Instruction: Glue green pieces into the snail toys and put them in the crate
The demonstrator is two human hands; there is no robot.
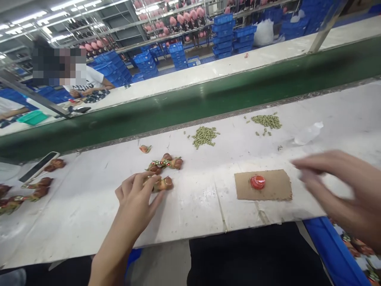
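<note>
My left hand [135,194] has its fingers curled round a small brown and tan figurine [166,183] lying on the white table. Just beyond it are more brown figurines with coloured dotted bands [165,162]. A small orange and green piece [145,148] lies farther back. My right hand [342,190], blurred by motion, hovers over the table at the right with a gap between thumb and fingers, and nothing shows in it. Left of that hand, a glossy red blob [257,182] rests on a cardboard piece [278,186].
Small green pellets lie in two heaps [204,136] [268,121]. Crumpled clear plastic [308,134] is at right. A phone [38,167] and more figurines [38,190] are at left. A green conveyor belt [184,101] runs behind; a co-worker [89,79] sits across it. A blue crate [330,250] stands lower right.
</note>
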